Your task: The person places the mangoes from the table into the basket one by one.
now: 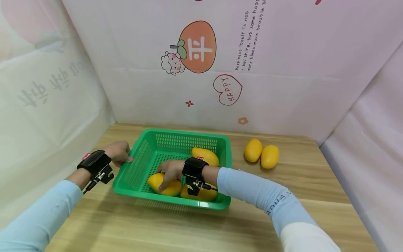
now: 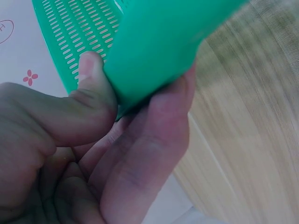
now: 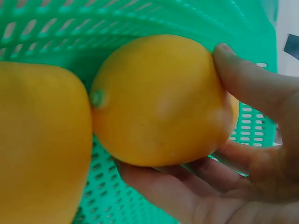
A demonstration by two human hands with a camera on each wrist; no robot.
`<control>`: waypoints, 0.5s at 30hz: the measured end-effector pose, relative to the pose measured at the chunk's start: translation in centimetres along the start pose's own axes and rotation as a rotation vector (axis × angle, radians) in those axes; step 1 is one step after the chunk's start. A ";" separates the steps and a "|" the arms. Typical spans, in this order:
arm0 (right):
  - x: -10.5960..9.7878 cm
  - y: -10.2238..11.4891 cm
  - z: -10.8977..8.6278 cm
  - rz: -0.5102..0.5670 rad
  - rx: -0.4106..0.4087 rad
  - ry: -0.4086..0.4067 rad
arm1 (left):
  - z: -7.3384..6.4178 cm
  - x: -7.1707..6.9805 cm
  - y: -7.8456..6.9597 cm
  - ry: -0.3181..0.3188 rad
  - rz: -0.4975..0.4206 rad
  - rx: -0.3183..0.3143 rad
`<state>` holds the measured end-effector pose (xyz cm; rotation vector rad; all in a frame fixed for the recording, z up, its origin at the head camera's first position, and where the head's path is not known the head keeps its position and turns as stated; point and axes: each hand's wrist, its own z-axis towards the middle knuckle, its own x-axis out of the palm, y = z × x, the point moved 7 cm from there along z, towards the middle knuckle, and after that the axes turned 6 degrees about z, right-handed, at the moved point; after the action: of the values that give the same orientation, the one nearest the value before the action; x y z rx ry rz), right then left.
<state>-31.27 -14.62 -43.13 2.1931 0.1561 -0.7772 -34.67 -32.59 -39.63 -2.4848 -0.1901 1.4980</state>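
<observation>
A green plastic basket (image 1: 189, 132) with slotted walls stands on the wooden table. My left hand (image 1: 118, 153) pinches its left rim, thumb inside and fingers curled under the lip in the left wrist view. Inside the basket, my right hand (image 1: 172, 170) grips a yellow mango (image 3: 159, 98) near the front wall, thumb on one side and fingers round the other. A second mango (image 1: 201, 194) lies right beside it, partly hidden by the wrist camera. Another mango (image 1: 206, 155) rests in the basket's back right part, behind the right wrist.
Two more mangoes (image 1: 253, 150) (image 1: 269, 156) lie side by side on the table (image 1: 302, 171), right of the basket. A white printed cloth (image 1: 141, 94) hangs behind the table's back edge, and more cloth hangs at both sides.
</observation>
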 end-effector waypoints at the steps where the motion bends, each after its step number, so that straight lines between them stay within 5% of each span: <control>1: 0.1 -0.1 0.0 -0.014 0.007 -0.002 | 0.1 -0.1 -0.1 -0.001 0.004 0.003; 10: 0.4 -0.2 -0.4 -0.086 0.025 0.017 | 0.1 -0.2 -0.2 -0.005 -0.005 0.008; 15: -0.1 -0.4 -1.0 0.021 0.040 0.038 | -0.1 0.0 -0.1 -0.003 0.002 0.020</control>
<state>-31.00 -13.58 -42.79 2.2448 0.1369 -0.7335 -34.56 -32.51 -39.52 -2.4684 -0.1724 1.4969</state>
